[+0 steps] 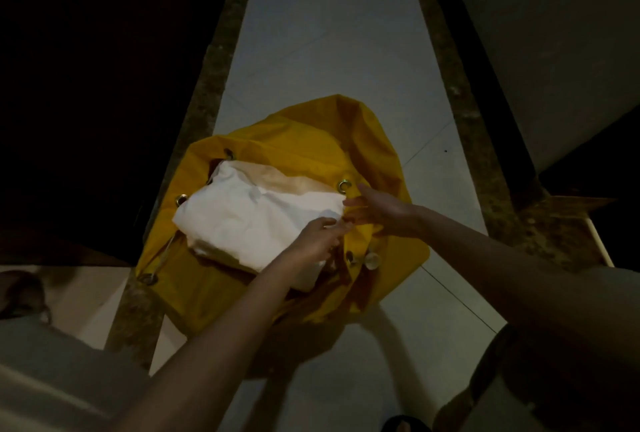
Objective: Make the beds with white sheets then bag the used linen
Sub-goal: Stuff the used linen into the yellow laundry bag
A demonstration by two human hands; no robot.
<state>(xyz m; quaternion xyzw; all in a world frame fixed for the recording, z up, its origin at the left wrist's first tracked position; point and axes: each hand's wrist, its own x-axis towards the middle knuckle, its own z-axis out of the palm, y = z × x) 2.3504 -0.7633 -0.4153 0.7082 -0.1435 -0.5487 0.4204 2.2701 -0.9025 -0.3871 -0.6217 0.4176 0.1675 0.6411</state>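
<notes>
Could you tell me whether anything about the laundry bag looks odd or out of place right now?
The white linen bulges above the yellow bag mouth rather than sitting inside, and it shows a tan discoloured patch along its far edge.

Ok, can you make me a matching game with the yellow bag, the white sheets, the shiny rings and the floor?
Things:
1. yellow fabric bag
2. white bundled sheets
3. shiny metal rings
4. pale tiled floor

Where:
A. along the bag's mouth
B. under the bag
C. poking out of the bag's opening
D. standing on the floor, open

Pairs: 1-D, 2-C, 3-A, 4-B
</notes>
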